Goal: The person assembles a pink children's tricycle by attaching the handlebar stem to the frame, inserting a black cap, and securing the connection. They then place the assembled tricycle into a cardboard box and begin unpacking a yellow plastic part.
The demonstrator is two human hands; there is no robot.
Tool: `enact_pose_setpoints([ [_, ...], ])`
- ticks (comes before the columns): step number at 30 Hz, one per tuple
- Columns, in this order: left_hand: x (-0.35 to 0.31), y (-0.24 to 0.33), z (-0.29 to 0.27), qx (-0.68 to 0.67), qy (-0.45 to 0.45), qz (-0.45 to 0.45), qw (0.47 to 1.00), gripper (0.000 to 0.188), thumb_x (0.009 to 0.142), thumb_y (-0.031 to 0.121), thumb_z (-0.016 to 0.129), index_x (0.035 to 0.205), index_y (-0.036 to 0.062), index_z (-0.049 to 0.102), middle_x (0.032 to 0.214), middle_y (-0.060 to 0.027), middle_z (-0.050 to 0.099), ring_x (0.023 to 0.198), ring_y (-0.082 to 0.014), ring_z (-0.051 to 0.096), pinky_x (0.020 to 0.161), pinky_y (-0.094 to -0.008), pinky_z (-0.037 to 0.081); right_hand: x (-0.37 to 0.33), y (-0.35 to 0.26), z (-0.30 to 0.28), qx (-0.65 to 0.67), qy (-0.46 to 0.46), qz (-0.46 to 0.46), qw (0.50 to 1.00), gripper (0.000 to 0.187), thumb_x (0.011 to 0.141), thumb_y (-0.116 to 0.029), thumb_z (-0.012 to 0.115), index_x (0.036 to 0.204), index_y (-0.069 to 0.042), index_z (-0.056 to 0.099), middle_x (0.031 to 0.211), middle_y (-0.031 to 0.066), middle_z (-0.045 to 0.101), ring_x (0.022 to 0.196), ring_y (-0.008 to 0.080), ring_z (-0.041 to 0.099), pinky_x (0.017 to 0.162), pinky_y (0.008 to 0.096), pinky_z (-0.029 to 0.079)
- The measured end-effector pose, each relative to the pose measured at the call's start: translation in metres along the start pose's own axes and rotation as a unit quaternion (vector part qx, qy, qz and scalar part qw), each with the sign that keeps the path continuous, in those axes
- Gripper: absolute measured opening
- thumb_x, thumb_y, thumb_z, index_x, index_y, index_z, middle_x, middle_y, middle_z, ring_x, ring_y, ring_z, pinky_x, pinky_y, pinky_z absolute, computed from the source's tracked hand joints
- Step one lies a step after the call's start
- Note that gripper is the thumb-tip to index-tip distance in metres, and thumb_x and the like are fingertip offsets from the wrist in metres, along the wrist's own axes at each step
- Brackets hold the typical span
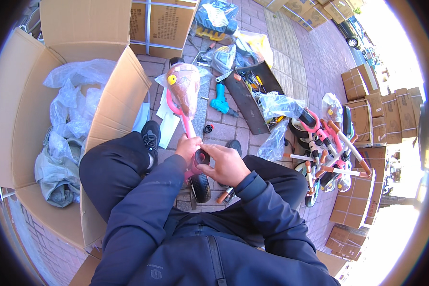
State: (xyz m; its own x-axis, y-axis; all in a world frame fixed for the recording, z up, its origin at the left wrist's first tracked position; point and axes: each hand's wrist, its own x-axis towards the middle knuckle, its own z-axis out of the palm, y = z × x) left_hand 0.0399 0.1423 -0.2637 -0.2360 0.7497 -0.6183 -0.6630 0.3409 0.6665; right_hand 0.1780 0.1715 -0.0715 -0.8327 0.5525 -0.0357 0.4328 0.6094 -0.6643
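Note:
Between my knees I hold a pink child's bike frame (188, 126), its brown seat (185, 85) wrapped in clear plastic and pointing away from me. My left hand (188, 148) is closed around the pink tube just behind its near end. With the thumb and fingers of my right hand (228, 166) I grip a black ring (202, 158) at the tube's open end. Below my hands, a black-tyred wheel (200, 188) stands near my lap. Part of the join between tube and wheel is hidden by my hands.
To my left, a large open carton (26, 114) holds plastic wrap. Ahead lie a teal power drill (220, 101), a metal toolbox (245, 105) and a small black round part (208, 128). Several pink and white bikes (326, 152) cluster at right, before stacked cartons (355, 190).

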Motion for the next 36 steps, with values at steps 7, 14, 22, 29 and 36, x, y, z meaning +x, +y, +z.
enact_pose_setpoints([
  [7, -0.018, 0.013, 0.010, 0.014, 0.030, -0.001, 0.999, 0.028, 0.084, 0.007, 0.065, 0.109, -0.0018, 0.055, 0.084, -0.0090, 0.060, 0.070, -0.0192, 0.063, 0.063, -0.0373, 0.052, 0.023, -0.005, -0.012, -0.111, -0.123, -0.006, 0.986, 0.037, 0.077, -0.028, 0.075, 0.098, 0.001, 0.067, 0.085, 0.0211, 0.068, 0.081, 0.0401, 0.069, 0.073, 0.0480, 0.056],
  [14, -0.029, 0.020, 0.013, 0.060, 0.028, 0.020, 0.998, 0.023, 0.085, 0.009, 0.065, 0.104, -0.0019, 0.059, 0.085, -0.0093, 0.063, 0.072, -0.0191, 0.063, 0.065, -0.0387, 0.052, 0.029, -0.017, 0.002, -0.194, -0.117, 0.005, 0.974, 0.038, 0.075, -0.038, 0.071, 0.075, 0.000, 0.070, 0.071, 0.0219, 0.066, 0.068, 0.0406, 0.067, 0.067, 0.0476, 0.056],
  [22, -0.018, 0.000, 0.016, 0.011, 0.031, 0.021, 0.999, 0.023, 0.083, 0.008, 0.066, 0.102, -0.0044, 0.060, 0.084, -0.0106, 0.064, 0.073, -0.0196, 0.065, 0.067, -0.0381, 0.053, 0.015, -0.018, 0.003, -0.199, -0.073, 0.083, 0.974, 0.036, 0.077, -0.037, 0.071, 0.072, -0.002, 0.069, 0.066, 0.0178, 0.066, 0.062, 0.0369, 0.068, 0.062, 0.0460, 0.056],
  [29, -0.019, 0.005, 0.015, 0.036, 0.024, 0.013, 0.999, 0.044, 0.081, 0.007, 0.067, 0.119, -0.0074, 0.049, 0.094, -0.0149, 0.062, 0.079, -0.0238, 0.066, 0.068, -0.0397, 0.056, 0.014, -0.004, 0.010, -0.165, -0.028, 0.015, 0.986, 0.035, 0.080, -0.038, 0.073, 0.081, -0.004, 0.069, 0.077, 0.0167, 0.067, 0.072, 0.0346, 0.069, 0.066, 0.0445, 0.057],
  [36, -0.025, 0.009, 0.013, 0.004, 0.006, 0.003, 1.000, 0.046, 0.083, 0.009, 0.068, 0.122, -0.0066, 0.048, 0.090, -0.0133, 0.061, 0.077, -0.0224, 0.066, 0.065, -0.0403, 0.055, 0.005, 0.006, 0.054, 0.060, 0.138, 0.018, 0.988, 0.015, 0.080, -0.013, 0.074, 0.085, -0.003, 0.064, 0.084, 0.0160, 0.064, 0.078, 0.0375, 0.068, 0.073, 0.0450, 0.056],
])
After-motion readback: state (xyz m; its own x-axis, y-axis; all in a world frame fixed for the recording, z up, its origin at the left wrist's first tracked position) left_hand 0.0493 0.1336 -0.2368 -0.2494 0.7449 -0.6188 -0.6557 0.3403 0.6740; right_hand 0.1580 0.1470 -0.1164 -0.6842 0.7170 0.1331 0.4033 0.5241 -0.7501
